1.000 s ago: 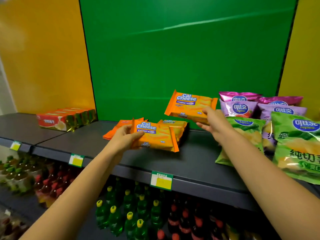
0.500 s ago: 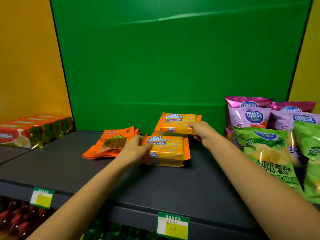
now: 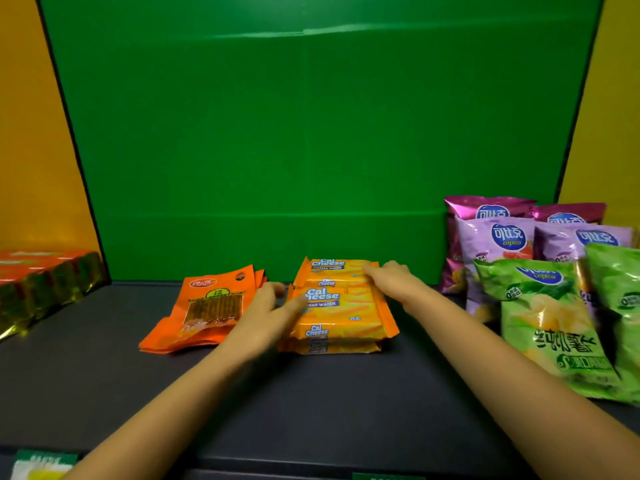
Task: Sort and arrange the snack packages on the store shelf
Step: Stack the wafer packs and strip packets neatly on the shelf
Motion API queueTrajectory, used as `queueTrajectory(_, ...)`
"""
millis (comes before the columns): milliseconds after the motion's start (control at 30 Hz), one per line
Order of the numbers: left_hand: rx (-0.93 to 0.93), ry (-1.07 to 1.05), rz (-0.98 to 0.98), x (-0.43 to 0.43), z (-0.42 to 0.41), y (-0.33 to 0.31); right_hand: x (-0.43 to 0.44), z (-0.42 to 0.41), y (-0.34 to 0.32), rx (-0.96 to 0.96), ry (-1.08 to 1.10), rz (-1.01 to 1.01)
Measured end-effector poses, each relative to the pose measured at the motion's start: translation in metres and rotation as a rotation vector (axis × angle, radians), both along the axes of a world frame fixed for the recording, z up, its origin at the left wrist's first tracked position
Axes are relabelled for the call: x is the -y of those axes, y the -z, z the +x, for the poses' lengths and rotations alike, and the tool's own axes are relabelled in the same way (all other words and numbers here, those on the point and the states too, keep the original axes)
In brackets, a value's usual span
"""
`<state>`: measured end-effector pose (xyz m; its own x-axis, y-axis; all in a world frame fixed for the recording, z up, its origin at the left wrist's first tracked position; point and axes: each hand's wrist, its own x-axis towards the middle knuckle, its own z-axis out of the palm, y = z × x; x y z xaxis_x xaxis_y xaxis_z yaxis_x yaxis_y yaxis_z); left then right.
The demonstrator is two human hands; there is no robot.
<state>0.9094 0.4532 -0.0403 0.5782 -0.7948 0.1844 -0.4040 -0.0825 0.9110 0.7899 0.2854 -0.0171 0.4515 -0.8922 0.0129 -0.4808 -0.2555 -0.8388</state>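
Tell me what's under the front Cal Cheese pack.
Another Cal Cheese pack, only its front edge showing. Its face is covered by the top pack, and the left hand hides its left side.

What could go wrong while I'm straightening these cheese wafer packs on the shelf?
The front Cal Cheese stack looks unevenly piled, so a push from your left hand might slide its top pack off. That hand sits close to the orange pouches, which are already fanned and could get nudged. Your right forearm passes near the leaning green chip bag and may knock it.
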Motion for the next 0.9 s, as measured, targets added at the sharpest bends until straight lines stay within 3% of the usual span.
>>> queueTrajectory(100,-0.415,0.086,-0.047,0.005,0.000,0.000,-0.015,-0.021,0.006,0.209,-0.064,0.186)
queueTrajectory(167,-0.576,0.144,-0.066,0.011,0.002,0.003,-0.029,-0.031,0.019,0.330,-0.170,0.348)
queueTrajectory(333,-0.446,0.177,-0.010,0.020,0.007,0.015,-0.050,-0.025,0.045,0.455,-0.138,0.400)
queueTrajectory(500,-0.507,0.191,-0.040,0.027,0.009,0.011,-0.050,-0.011,0.046,0.525,-0.039,0.360)
queueTrajectory(667,-0.522,0.153,-0.039,0.032,0.007,0.008,-0.054,-0.008,0.038,0.479,-0.023,0.313)
queueTrajectory(900,-0.397,0.092,-0.047,0.026,0.007,-0.001,-0.053,-0.012,0.028,0.360,0.068,0.205)
